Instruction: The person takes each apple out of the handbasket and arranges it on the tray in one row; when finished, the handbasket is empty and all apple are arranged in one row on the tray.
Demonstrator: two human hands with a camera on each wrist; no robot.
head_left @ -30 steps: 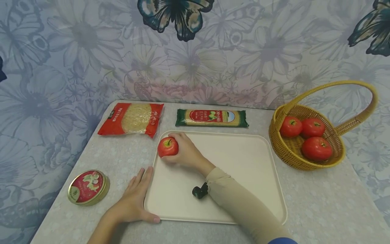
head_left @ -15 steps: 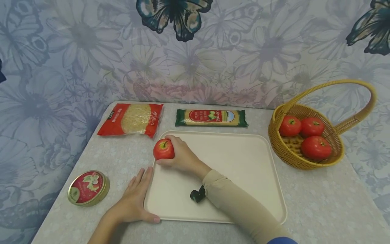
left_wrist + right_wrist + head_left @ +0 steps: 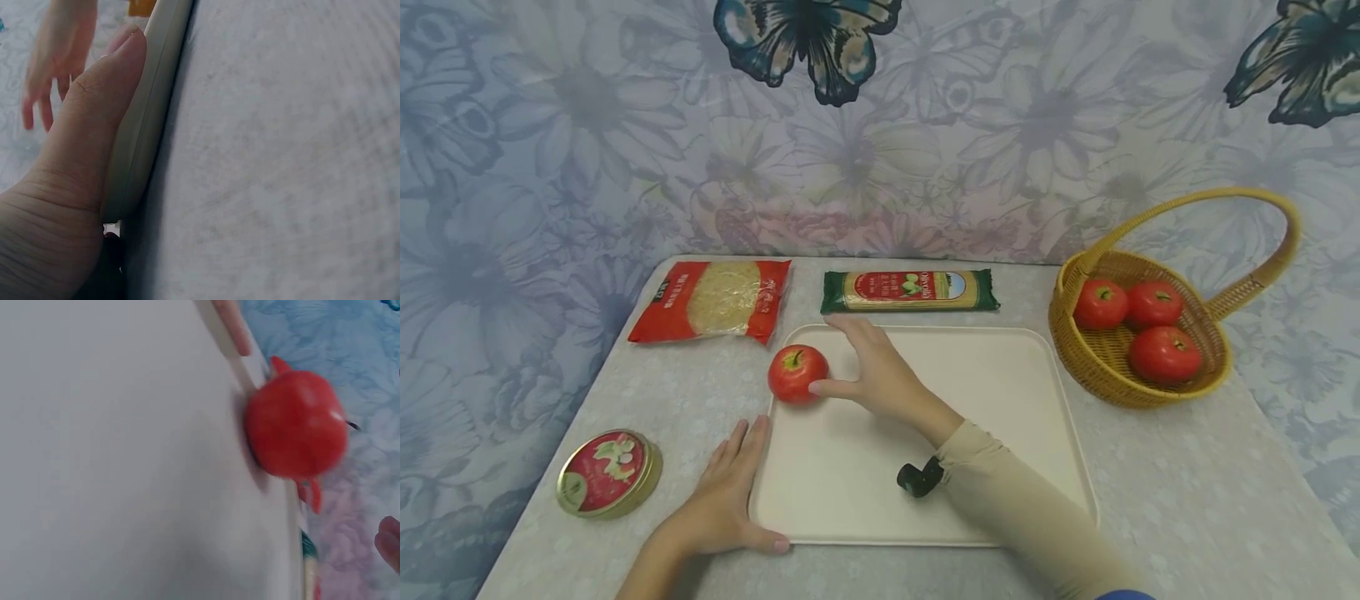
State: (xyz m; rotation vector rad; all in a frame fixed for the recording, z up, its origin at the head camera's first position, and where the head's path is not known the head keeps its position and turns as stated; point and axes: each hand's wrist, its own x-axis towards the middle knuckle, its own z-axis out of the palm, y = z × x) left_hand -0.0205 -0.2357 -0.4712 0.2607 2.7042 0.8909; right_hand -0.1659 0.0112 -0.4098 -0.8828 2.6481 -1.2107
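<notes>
A red apple [image 3: 793, 377] sits at the far left corner of the cream tray [image 3: 827, 492]. Beside it is my right hand [image 3: 883, 375], fingers spread apart; in the head view the thumb tip overlaps the apple's right side, and whether they touch I cannot tell. The right wrist view has the apple [image 3: 297, 425] resting on the tray with no fingers round it. My left hand [image 3: 722, 492] lies along the tray's left edge with straight fingers, its thumb at the front left corner. In the left wrist view that thumb [image 3: 94, 106] lies against the tray's rim [image 3: 140, 131].
A yellow wicker basket [image 3: 1097, 375] with a tall handle holds several red apple-like fruits at the right. Behind the tray lie a red bag [image 3: 722, 296] and a green-ended spaghetti packet [image 3: 910, 290]. A round tin [image 3: 610, 471] stands at the left.
The right hand set the apple down at the tray's far left corner, let go and drew back to the right with fingers spread. The left hand stayed at the tray edge; the head view shifted slightly.
</notes>
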